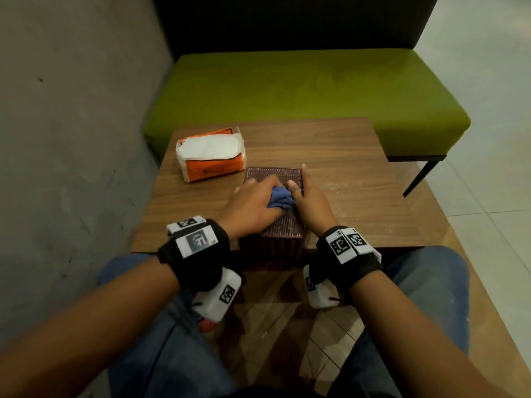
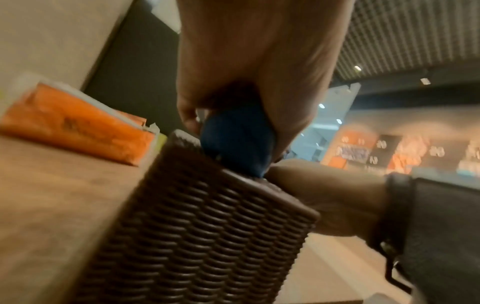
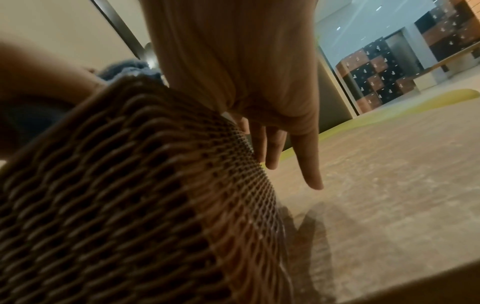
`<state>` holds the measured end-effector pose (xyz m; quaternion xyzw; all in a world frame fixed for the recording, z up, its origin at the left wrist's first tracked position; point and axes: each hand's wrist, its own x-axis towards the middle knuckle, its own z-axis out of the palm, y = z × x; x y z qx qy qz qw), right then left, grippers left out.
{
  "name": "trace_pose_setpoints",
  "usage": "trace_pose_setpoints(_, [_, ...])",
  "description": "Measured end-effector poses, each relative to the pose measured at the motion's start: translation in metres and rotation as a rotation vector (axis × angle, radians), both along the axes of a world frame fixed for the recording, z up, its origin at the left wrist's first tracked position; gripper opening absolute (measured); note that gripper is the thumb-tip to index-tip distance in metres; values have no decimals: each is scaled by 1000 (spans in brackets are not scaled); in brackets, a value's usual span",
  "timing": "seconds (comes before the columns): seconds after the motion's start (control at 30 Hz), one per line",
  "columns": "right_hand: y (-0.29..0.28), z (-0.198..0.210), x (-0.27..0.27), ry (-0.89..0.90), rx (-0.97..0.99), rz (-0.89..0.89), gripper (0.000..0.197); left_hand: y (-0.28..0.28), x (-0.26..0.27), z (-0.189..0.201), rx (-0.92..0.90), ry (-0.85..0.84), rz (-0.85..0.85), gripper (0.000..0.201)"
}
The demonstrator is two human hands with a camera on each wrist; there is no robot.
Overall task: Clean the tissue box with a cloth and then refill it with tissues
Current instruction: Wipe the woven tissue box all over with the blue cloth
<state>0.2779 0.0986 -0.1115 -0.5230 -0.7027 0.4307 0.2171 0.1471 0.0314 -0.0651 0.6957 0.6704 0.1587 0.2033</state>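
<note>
Wiping is the step in hand: in the head view the left hand (image 1: 253, 203) grips a bunched blue cloth (image 1: 281, 198) against the top of the woven brown tissue box (image 1: 283, 225), which stands at the near edge of the counter (image 1: 344, 156); the right hand (image 1: 309, 202) lies along the box's right side, fingers extended, steadying it. Keep that brace firm, since the box sits at the edge and a stroke toward the body could push it off. The orange tissue pack (image 1: 211, 155) lies near, to the far left; open counter remains on the right. In the left wrist view, fingers curl round the cloth on the box rim. In the right wrist view, straight fingers (image 3: 306, 156) point down beside the weave.
</note>
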Motion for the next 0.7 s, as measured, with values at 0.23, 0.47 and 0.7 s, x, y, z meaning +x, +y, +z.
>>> trace_pose_setpoints(0.23, [11, 8, 3, -96, -37, 189, 62, -4, -29, 37, -266, 197, -420, 28])
trace_pose_setpoints(0.47, [14, 25, 16, -107, -75, 142, 52, 0, -16, 28, -238, 137, -345, 29])
trace_pose_setpoints(0.7, [-68, 17, 43, -145, 33, 287, 143, -10, 20, -3, 92, -14, 245, 33])
